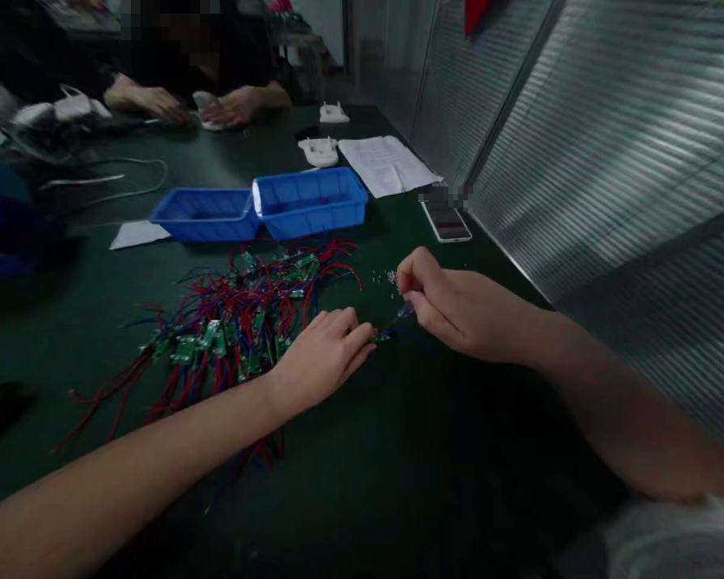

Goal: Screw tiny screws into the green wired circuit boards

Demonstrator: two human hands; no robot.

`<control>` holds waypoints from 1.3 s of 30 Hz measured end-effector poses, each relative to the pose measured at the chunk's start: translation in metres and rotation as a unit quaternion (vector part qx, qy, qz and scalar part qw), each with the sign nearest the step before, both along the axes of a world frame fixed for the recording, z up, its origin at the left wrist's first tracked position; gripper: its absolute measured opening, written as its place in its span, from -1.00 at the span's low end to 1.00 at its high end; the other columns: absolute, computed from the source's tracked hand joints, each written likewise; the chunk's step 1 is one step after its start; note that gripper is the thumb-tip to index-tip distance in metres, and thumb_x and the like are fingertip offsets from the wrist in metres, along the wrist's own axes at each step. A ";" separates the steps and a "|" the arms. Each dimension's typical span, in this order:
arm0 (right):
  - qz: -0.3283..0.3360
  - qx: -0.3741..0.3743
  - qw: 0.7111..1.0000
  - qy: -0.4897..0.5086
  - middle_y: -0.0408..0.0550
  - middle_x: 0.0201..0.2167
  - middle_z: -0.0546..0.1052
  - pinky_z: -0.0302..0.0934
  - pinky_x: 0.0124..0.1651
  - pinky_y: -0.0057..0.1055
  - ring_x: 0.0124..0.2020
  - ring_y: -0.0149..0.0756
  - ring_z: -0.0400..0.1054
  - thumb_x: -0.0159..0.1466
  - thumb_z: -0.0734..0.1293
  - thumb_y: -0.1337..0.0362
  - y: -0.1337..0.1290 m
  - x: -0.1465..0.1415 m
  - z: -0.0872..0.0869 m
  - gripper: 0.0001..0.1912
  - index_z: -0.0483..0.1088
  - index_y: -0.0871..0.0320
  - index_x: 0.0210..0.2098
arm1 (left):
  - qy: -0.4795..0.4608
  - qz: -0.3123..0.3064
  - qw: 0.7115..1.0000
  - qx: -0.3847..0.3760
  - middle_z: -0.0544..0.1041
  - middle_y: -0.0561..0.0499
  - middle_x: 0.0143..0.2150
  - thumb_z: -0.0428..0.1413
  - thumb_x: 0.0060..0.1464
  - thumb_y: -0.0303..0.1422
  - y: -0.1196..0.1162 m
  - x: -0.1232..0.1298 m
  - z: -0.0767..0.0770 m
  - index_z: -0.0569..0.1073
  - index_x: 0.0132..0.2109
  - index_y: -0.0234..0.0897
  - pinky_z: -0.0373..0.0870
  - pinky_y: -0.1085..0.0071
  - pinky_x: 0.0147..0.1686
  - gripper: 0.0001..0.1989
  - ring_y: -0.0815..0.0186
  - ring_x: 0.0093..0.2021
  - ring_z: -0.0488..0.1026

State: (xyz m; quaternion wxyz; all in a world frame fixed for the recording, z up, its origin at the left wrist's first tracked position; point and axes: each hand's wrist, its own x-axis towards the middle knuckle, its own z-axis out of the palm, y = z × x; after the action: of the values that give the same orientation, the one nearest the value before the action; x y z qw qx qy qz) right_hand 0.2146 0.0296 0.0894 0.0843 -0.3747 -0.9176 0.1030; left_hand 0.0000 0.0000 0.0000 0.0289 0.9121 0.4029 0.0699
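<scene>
My left hand pinches the edge of a small green circuit board against the table; the fingers cover much of it. A blue wire runs from that board to the right. In my right hand, the fingers are closed around a small screwdriver with a translucent purplish handle. Its thin shaft slants down left to the board, though the exact tip contact is too small to tell. Beside my right fingertips lies a scatter of tiny silvery pieces. A tangled heap of green boards with red and blue wires spreads left of and behind my left hand.
Two blue bins stand behind the heap. Farther back are white papers, a phone and white plastic parts. Across the table a co-worker's hands hold a white piece. A slatted partition borders the right side.
</scene>
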 end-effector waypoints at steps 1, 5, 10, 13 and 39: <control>0.007 -0.007 1.000 -0.006 -0.10 -0.39 0.46 -0.06 -0.45 -0.50 -0.45 -0.42 0.31 0.35 0.03 0.22 0.000 0.001 0.001 -0.77 0.17 0.20 -0.12 | 0.000 -0.003 1.000 0.003 0.27 -0.04 -0.24 -0.20 0.27 -0.24 0.000 0.000 0.000 0.33 -0.12 -0.25 0.19 0.30 -0.25 -0.72 0.24 -0.25 0.23; -0.029 0.032 0.999 -0.029 -0.18 -0.58 0.40 -0.12 -0.47 -0.49 -0.54 -0.44 0.26 0.32 0.06 -0.01 0.000 0.003 -0.001 -0.61 0.31 0.15 -0.33 | 0.002 -0.006 1.000 0.016 0.27 -0.05 -0.24 -0.20 0.27 -0.25 0.001 0.002 -0.001 0.34 -0.14 -0.27 0.18 0.30 -0.27 -0.72 0.25 -0.27 0.22; -0.099 0.109 0.988 -0.039 -0.12 -0.52 0.40 -0.16 -0.48 -0.45 -0.49 -0.37 0.25 0.26 0.12 0.00 0.001 0.002 -0.008 -0.64 0.30 0.17 -0.35 | -0.005 -0.006 1.000 0.012 0.27 -0.05 -0.24 -0.19 0.27 -0.24 0.001 0.002 0.001 0.34 -0.12 -0.27 0.18 0.30 -0.26 -0.72 0.25 -0.26 0.22; -0.034 0.033 0.999 0.023 -0.09 -0.34 0.41 -0.05 -0.46 -0.47 -0.46 -0.41 0.26 0.26 0.09 0.22 0.002 0.004 -0.006 -0.75 0.15 0.20 -0.10 | -0.009 -0.008 1.000 0.006 0.27 -0.05 -0.24 -0.19 0.27 -0.24 0.000 0.002 0.001 0.34 -0.11 -0.27 0.18 0.31 -0.26 -0.72 0.26 -0.27 0.22; -0.053 0.115 0.985 -0.114 -0.14 -0.60 0.38 -0.20 -0.50 -0.45 -0.55 -0.37 0.27 0.32 -0.01 -0.08 -0.005 0.000 0.003 -0.52 0.33 0.11 -0.34 | -0.005 -0.007 1.000 0.026 0.28 -0.04 -0.25 -0.18 0.27 -0.25 0.002 0.001 -0.002 0.34 -0.15 -0.27 0.18 0.31 -0.28 -0.74 0.26 -0.28 0.22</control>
State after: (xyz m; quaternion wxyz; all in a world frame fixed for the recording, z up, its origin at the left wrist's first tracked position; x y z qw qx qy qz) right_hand 0.2145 0.0248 0.0927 0.0271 -0.4198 -0.9058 -0.0509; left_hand 0.0011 0.0022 -0.0022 0.0079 0.9151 0.3942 0.0846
